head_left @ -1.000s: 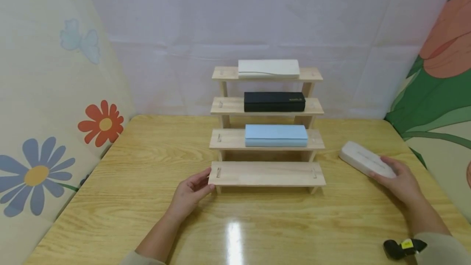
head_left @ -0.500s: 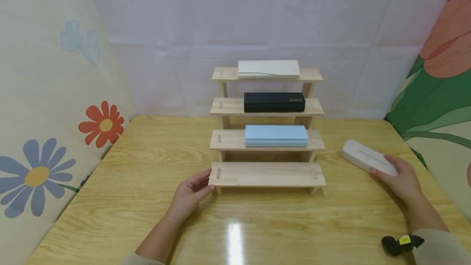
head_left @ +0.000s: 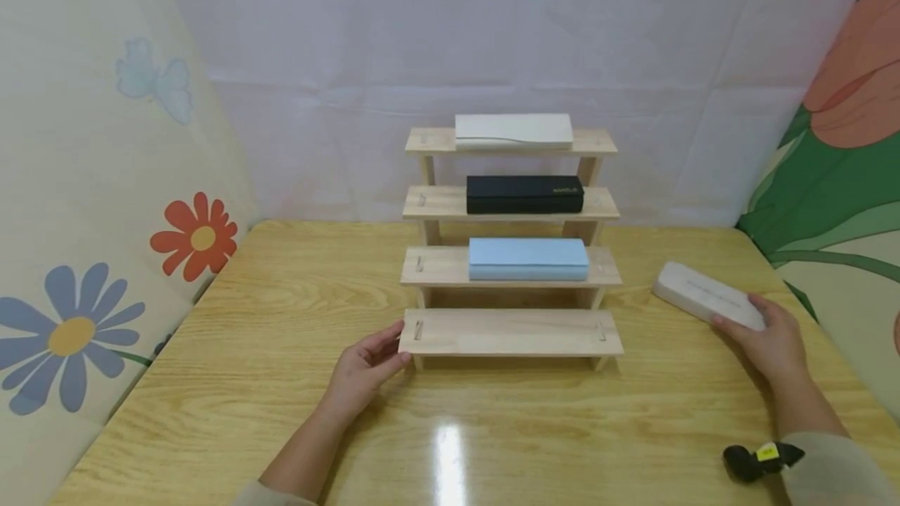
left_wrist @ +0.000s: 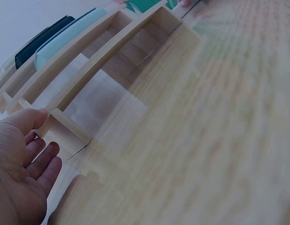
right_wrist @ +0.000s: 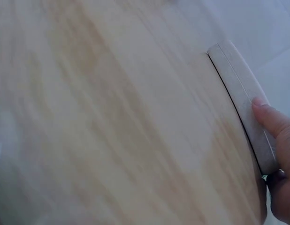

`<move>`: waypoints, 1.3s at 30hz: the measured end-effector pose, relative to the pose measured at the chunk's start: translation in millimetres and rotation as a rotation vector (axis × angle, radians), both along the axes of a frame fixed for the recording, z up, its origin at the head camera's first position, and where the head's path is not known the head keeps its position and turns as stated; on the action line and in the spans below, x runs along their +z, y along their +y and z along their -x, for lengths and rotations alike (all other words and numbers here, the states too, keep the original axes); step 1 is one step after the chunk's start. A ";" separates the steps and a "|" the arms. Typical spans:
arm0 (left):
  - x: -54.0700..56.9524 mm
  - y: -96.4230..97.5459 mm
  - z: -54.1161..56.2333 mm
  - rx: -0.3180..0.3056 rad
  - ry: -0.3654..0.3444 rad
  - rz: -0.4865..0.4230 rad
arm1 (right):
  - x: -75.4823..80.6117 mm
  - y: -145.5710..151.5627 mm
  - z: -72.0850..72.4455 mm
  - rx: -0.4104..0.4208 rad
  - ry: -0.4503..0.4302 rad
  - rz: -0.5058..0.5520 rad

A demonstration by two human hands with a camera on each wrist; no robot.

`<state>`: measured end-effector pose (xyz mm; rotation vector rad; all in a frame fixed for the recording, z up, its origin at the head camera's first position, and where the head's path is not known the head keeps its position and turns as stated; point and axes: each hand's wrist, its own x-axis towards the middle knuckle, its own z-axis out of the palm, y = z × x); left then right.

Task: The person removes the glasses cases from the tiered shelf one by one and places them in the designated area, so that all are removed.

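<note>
A light wooden tiered display stand point(head_left: 511, 332) stands mid-table with four stepped shelves. My left hand point(head_left: 362, 373) holds the left end of its lowest shelf; in the left wrist view the thumb lies at the corner, with the other fingers loosely bent. On the right, my right hand point(head_left: 769, 342) grips the near end of a white glasses case point(head_left: 703, 293), lying at a slant close over the table. The right wrist view shows the thumb along the case's side point(right_wrist: 241, 89). A white case point(head_left: 513, 131), a black case point(head_left: 524, 194) and a light blue case point(head_left: 528, 258) rest on the upper shelves.
The wood-grain table point(head_left: 281, 318) runs back to a pale cloth backdrop point(head_left: 337, 37). Flower-printed panels point(head_left: 70, 178) flank it on both sides. A small black device with a yellow label point(head_left: 762, 461) sits at the right sleeve.
My right hand has shifted slightly right with the white glasses case, turning it a little so that its far end sits farther back. The left hand and the stand have stayed in place.
</note>
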<state>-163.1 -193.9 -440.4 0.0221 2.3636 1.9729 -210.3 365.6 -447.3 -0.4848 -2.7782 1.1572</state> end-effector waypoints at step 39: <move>-1.4 0.3 1.0 0.013 -0.007 -0.014 | 1.2 9.6 17.8 -0.011 0.013 0.031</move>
